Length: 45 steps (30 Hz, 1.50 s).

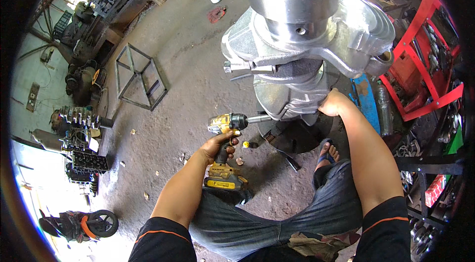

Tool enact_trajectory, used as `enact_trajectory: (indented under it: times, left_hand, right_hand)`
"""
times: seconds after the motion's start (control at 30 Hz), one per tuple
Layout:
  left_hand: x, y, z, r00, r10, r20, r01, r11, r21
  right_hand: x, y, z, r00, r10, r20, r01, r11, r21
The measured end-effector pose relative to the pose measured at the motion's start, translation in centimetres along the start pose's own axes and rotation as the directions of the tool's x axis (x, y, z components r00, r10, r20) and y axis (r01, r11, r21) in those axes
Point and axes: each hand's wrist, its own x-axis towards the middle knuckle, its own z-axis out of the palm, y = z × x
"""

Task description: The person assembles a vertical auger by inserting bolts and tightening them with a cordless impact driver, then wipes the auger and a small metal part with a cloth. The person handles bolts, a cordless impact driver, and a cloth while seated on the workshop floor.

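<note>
The crankshaft [297, 39] stands upright on the concrete floor [173, 88]. The left hand [220, 144] is closed around a yellow impact driver [227, 153], its bit against the crankshaft's lower part. The right hand [334, 103] presses there, fingers hidden. The fastening seems unfinished.

black orange-trimmed sleeves, jeans, blue sandal [326, 153]

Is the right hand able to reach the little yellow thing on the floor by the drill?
Probably not right now. The right hand is pressed against the big metal crankshaft, and the small yellow piece lies nearer the left hand, which grips the drill.
</note>
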Motion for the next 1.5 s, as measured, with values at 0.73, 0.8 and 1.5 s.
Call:
enact_trajectory:
  times: [0.73,0.8,1.5]
  left_hand:
    - [-0.3,-0.8,0.3,0.995,-0.088,-0.047,0.087,0.996,-0.018]
    - [-0.6,-1.1,-0.2,0.991,-0.092,-0.098,0.093,0.996,0.006]
    - [0.4,0.2,1.5,0.986,0.089,-0.141,-0.108,0.985,-0.131]
  right_hand:
    - [-1.6,-0.7,-2.1,0.998,-0.057,-0.001,0.057,0.997,-0.050]
    - [-1.9,-0.7,-2.2,0.999,-0.024,-0.027,0.024,1.000,0.000]
    - [0.6,0.2,-3.9,0.994,0.063,-0.093,-0.056,0.996,0.076]
